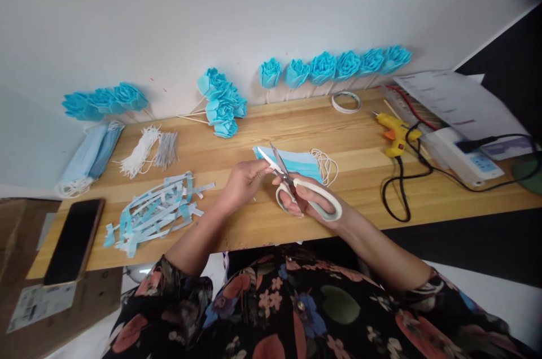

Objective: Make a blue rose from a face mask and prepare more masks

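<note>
My right hand point(315, 206) holds a pair of white-handled scissors point(326, 206) over the table, its fingers through the loops. The blades are spread apart and point up and to the left. Close by, my left hand point(243, 187) is pinched closed at the blades; what lies between its fingertips is too small to make out. Behind both hands, a small stack of blue face-mask pieces point(311, 164) lies flat, with white ear loops point(328, 166) at its right end. The scissors hide part of it.
Blue flowers point(322, 68) on sticks lean on the wall; others point(220, 108) lie bunched. A yellow glue gun point(396, 133), tape roll point(346, 102) and power strip point(466, 156) are at right. Cut strips point(156, 212), white loops point(141, 150), masks point(91, 153) and a phone point(74, 241) lie left.
</note>
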`<state>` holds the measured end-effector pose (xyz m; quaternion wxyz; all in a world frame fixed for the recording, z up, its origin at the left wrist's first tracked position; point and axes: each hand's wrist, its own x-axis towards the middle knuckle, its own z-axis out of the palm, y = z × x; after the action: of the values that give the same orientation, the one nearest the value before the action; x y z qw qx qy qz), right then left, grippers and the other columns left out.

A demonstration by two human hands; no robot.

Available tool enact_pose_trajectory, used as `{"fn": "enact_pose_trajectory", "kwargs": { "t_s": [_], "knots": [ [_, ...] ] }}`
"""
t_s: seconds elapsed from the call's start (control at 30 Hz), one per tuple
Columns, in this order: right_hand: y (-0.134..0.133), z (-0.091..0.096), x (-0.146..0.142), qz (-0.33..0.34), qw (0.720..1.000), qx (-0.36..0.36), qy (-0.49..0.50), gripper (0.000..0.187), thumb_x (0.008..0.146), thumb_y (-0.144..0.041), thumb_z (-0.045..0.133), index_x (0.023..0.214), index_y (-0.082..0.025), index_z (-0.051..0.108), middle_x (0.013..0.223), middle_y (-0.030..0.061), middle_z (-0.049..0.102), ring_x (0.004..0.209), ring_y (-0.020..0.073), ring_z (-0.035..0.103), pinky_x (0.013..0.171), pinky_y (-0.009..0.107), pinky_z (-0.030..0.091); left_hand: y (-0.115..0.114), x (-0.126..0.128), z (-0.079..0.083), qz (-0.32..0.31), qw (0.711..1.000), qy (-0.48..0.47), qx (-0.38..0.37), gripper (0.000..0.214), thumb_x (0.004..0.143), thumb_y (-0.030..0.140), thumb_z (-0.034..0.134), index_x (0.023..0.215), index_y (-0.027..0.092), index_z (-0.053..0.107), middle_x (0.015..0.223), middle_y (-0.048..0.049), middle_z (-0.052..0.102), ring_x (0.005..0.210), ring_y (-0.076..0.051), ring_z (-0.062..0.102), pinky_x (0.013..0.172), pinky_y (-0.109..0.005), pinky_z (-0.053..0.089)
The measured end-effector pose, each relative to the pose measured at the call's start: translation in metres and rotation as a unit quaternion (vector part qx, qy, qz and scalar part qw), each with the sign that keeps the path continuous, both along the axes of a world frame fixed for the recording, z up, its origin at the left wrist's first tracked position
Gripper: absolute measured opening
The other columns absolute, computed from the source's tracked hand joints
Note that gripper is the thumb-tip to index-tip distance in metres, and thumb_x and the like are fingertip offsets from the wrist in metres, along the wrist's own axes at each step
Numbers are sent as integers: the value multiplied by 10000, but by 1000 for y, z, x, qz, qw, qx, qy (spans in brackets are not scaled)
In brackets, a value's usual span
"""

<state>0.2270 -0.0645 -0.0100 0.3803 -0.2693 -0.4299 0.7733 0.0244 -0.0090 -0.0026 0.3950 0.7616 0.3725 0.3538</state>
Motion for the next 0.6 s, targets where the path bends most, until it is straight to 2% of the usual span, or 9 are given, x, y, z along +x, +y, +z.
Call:
{"fn": "enact_pose_trajectory", "kwargs": {
  "t_s": [0.2, 0.33, 0.6],
  "knots": [
    [3, 1, 1, -2, 999, -36, 20, 451, 884, -544, 690, 1151, -182, 660, 672, -35, 503, 489, 60, 330, 406, 202, 236, 3, -1, -4, -1, 1000, -7, 19, 413, 1002, 468, 505, 784, 175, 698, 668, -17, 612, 638, -147, 566, 675, -246, 417],
    [4, -3, 2, 4, 999, -37, 23, 468, 878, -551, 696, 1158, -176, 676, 624, -50, 493, 453, 49, 295, 368, 179, 218, 4, -2, -9, -13, 998, 10, 63, 484, 1032, 503, 426, 847, 164, 717, 711, -35, 678, 669, -159, 625, 671, -250, 447],
    [3, 5, -2, -16, 998, -59, 1, 467, 840, -558, 743, 1104, -175, 704, 601, -73, 460, 411, 17, 229, 348, 165, 148, 6, 1, -16, -2, 996, -19, 89, 443, 1040, 460, 440, 895, 168, 740, 819, -51, 759, 747, -170, 696, 713, -258, 492]
  ]
}}
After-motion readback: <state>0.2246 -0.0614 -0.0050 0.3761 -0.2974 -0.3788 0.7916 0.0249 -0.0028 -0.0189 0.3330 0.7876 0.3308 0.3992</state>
